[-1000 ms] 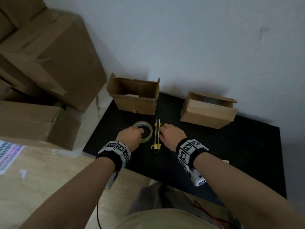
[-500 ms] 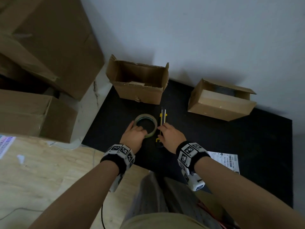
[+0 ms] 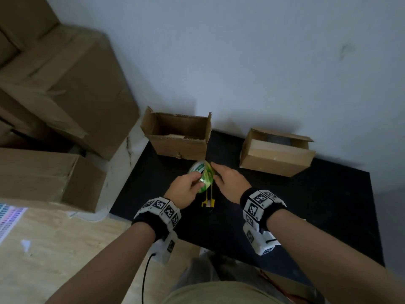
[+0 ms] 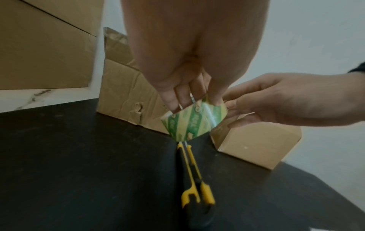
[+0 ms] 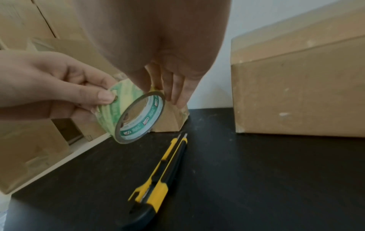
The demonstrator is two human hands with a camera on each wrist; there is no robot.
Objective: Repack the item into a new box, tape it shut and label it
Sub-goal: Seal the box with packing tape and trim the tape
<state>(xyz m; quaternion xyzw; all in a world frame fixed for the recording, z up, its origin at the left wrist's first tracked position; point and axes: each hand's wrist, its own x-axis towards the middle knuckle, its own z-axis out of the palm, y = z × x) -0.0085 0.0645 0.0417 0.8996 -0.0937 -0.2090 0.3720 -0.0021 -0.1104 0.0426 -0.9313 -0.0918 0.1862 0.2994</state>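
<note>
Head view: a green-and-white printed roll of clear packing tape [image 3: 202, 178] is held up off the black tabletop [image 3: 306, 205], tilted on edge, between both hands. It is pinched on its left side by the thumb and curled fingers of the left hand [image 3: 186, 190]. The right hand [image 3: 230, 183] is laid against the roll's right side with its fingers extended toward the rim; in the right wrist view its fingertips [image 5: 177, 100] are seen at the far edge of the roll [image 5: 136, 115], with nothing gripped in them. In the left wrist view the roll [image 4: 194, 121] is seen edge-on under the left fingers [image 4: 181, 100], with the right hand [image 4: 286, 101] reaching in from the right.

Directly below the roll, a yellow-and-black utility knife [image 3: 208, 200] is laid flat on the tabletop, its length running near to far; it is touched by neither hand.

Just beyond the hands, at the far left of the tabletop, a worn brown cardboard box [image 3: 179, 137] is stood against the wall with its top flaps up. To the right of it, well apart, a second, cleaner brown cardboard box [image 3: 276, 156] is set by the wall, its flaps partly open and something dark and grey visible inside; what it is cannot be told.

Off the table to the left, large brown cardboard cartons [image 3: 54, 106] are stacked.
</note>
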